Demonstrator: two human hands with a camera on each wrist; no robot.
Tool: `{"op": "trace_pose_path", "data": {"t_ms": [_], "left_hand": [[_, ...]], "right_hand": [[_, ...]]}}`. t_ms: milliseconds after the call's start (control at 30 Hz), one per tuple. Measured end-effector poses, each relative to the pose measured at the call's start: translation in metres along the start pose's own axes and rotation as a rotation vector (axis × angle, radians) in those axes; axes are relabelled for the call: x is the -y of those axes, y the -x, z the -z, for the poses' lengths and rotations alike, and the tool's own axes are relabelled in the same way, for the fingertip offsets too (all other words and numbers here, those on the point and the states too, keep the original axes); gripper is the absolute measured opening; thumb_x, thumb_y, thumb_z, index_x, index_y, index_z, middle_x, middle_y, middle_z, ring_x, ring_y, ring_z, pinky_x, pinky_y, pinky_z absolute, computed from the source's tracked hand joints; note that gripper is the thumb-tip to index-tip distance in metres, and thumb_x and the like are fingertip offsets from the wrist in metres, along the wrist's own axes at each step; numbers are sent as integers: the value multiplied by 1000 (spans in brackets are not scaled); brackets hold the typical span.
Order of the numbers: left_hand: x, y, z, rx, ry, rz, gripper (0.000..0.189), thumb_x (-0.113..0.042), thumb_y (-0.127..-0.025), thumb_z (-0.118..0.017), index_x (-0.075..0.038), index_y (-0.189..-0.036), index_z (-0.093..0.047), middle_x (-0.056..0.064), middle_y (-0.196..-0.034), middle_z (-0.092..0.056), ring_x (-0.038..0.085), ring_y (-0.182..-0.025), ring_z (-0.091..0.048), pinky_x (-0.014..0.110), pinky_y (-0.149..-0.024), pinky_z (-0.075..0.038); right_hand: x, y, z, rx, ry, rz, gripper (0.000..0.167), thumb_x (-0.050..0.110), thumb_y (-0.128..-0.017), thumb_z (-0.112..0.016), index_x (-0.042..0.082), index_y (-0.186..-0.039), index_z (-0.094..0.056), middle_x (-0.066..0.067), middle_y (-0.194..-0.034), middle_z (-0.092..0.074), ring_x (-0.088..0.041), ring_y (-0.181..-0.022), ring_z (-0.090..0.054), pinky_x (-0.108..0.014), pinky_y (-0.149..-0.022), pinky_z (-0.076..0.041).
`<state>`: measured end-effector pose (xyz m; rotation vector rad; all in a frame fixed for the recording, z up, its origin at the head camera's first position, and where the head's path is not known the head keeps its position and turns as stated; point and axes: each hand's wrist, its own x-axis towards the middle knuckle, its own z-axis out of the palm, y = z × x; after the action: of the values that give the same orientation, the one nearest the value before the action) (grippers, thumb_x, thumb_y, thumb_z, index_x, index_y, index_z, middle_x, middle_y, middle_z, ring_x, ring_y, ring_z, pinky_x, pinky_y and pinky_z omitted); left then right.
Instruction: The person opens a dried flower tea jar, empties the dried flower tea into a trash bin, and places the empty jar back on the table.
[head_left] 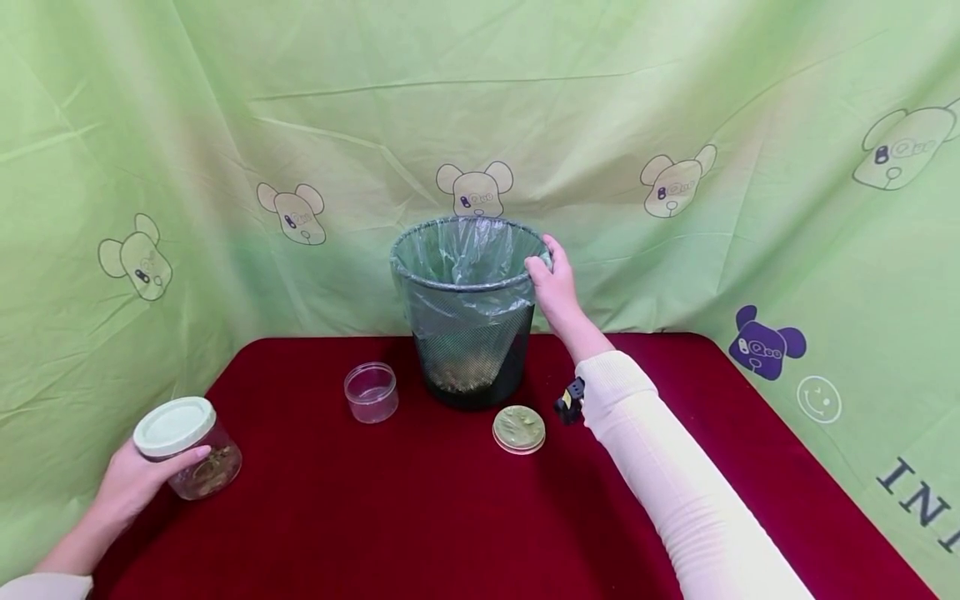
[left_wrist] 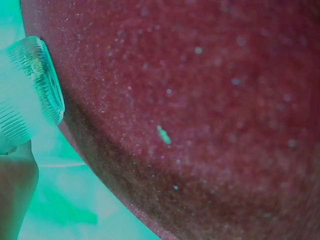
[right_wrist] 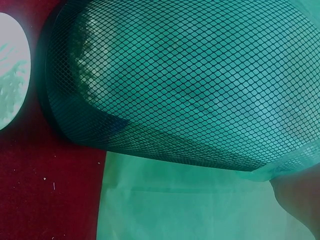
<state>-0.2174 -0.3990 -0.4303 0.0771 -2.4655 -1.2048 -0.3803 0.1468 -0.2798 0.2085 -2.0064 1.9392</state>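
Note:
At the table's left edge, my left hand (head_left: 131, 483) grips a clear jar (head_left: 213, 475) with a pale lid and dry brownish bits inside. Its thumb lies across the front of the jar; the other fingers are hidden behind. The left wrist view catches only part of the ribbed jar (left_wrist: 37, 90). At the back, my right hand (head_left: 557, 287) holds the rim of a black mesh wastebasket (head_left: 513, 358) lined with a thin clear bag (head_left: 450, 308). Brownish bits lie at the bottom, visible through the mesh in the right wrist view, where the basket (right_wrist: 190, 75) fills much of the frame.
A lidless clear tub (head_left: 371, 396) stands left of the basket. In front of the basket lies a round greenish lid (head_left: 519, 428). Small specks dot the red tablecloth (head_left: 360, 508). Green printed curtains (head_left: 360, 167) surround the table's back and sides.

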Motion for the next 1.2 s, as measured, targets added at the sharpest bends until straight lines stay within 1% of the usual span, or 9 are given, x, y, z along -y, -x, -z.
{"op": "trace_pose_path", "data": {"t_ms": [100,233,333,500,700,800,900,1000,1200], "left_hand": [[-1,-1,0,14,-16,-1,56,-21,-81,-79,-2,-125,-50,-36,-94,-47,-15,-89,-41,4,-72,-32],[-4,-3,-1,43,-34,-5,66,-22,-82,-78,9,-129,-44,-35,-93,-47,-15,-89,-41,5,-71,-33],[-7,-4,-3,67,-51,-11,70,-24,-82,-78,10,-132,-43,-33,-94,-46,-15,-89,-40,6,-70,-33],[-16,-5,-11,100,-55,-33,69,-23,-81,-78,9,-132,-44,-29,-95,-48,-16,-89,-41,7,-70,-34],[-28,-10,-28,138,20,-87,70,-15,-80,-79,8,-134,-42,-30,-99,-51,-15,-92,-45,7,-75,-34],[-36,-12,-37,160,44,-109,70,-13,-79,-80,7,-135,-42,-29,-101,-51,-13,-94,-47,8,-77,-36],[-45,-12,-47,192,57,-119,69,-14,-80,-79,6,-135,-42,-23,-103,-52,-11,-94,-48,9,-78,-38],[-52,-13,-58,220,78,-147,69,-12,-79,-80,6,-134,-43,-16,-105,-55,-10,-95,-50,10,-79,-39],[-68,-15,-83,269,134,-192,71,-6,-74,-82,7,-134,-45,8,-113,-60,-7,-97,-52,11,-82,-41]], "right_hand": [[1,1,0,1,5,0,69,13,-91,-51,7,-154,-22,-13,-149,-34,-18,-102,-44,-30,-95,-40],[1,1,0,-1,0,0,69,13,-91,-51,7,-153,-23,-15,-145,-37,-17,-99,-44,-30,-93,-40],[1,1,0,-2,-4,2,69,13,-90,-51,6,-153,-23,-16,-144,-37,-19,-101,-44,-31,-93,-40],[1,1,0,-1,6,1,69,13,-91,-51,6,-153,-23,-14,-149,-33,-20,-107,-43,-31,-97,-39],[1,1,0,1,-18,-4,69,11,-91,-51,6,-153,-23,-17,-139,-40,-16,-96,-45,-29,-89,-42],[1,1,0,3,-26,-1,69,10,-90,-51,6,-153,-23,-18,-135,-42,-14,-91,-45,-27,-86,-43],[2,0,0,4,-27,4,69,10,-90,-51,6,-153,-22,-19,-135,-42,-14,-91,-45,-27,-87,-43],[2,0,0,5,-29,4,69,10,-90,-50,5,-153,-22,-18,-138,-41,-14,-93,-45,-27,-89,-43],[2,1,0,2,-23,-2,69,11,-91,-51,6,-153,-22,-18,-139,-40,-16,-97,-45,-29,-90,-42]]}}
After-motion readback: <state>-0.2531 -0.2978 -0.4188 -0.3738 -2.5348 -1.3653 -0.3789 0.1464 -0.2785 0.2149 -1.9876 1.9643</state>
